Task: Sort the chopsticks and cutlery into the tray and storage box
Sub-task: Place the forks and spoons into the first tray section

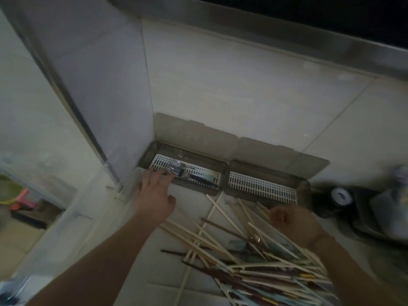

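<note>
Chopsticks [254, 257], slender pale wooden and dark red sticks, lie heaped on the tiled surface [194, 208]. Left hand [154, 195] spreads relaxed fingers over shiny metal forks [176, 170] in the slotted white tray [198, 175]. Right hand [291, 224] curls; grasp unclear.

Two open storage boxes [265, 184] side by side against the wall, each with one white slotted tray [260, 187] inside and one raised lid [284, 155]. A few forks [175, 170] bunched in the left box, number unclear in the blur. Dozens of chopsticks [254, 257] heaped on the tiled surface [192, 202], too tangled to count; two hands in view.
</note>
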Demonstrator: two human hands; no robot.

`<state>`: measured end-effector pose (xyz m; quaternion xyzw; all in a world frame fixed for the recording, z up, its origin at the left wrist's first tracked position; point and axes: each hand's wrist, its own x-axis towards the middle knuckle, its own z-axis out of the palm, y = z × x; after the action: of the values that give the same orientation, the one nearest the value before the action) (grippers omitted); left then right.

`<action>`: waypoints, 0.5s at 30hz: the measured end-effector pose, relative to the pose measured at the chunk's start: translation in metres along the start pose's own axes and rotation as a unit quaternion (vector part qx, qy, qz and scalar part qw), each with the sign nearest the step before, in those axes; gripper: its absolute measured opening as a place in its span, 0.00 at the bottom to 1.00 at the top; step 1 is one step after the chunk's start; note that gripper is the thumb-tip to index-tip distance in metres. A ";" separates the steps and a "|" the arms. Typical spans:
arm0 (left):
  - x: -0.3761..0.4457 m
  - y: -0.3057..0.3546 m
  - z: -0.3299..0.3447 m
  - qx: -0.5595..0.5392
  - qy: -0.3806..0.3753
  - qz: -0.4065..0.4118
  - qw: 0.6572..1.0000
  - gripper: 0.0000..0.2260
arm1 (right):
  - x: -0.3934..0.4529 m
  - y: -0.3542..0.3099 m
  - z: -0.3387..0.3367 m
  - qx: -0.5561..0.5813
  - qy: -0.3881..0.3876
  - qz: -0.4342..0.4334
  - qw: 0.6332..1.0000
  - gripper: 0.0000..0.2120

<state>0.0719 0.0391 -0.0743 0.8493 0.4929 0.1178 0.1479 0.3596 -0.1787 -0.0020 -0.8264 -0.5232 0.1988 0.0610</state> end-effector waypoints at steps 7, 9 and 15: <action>0.000 0.001 -0.003 0.017 -0.009 -0.007 1.000 0.29 | -0.041 0.026 0.062 -0.049 -0.029 -0.007 0.998 0.10; 0.000 0.002 -0.004 0.021 -0.016 -0.011 1.000 0.29 | -0.042 0.014 0.069 -0.021 0.050 -0.071 0.996 0.09; 0.000 0.001 -0.006 0.025 -0.025 -0.011 0.999 0.29 | -0.025 -0.010 0.082 -0.248 -0.019 -0.199 0.948 0.21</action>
<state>0.0702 0.0391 -0.0684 0.8499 0.5013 0.0823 0.1398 0.3092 -0.2054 -0.0671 -0.6905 -0.7110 0.0625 -0.1179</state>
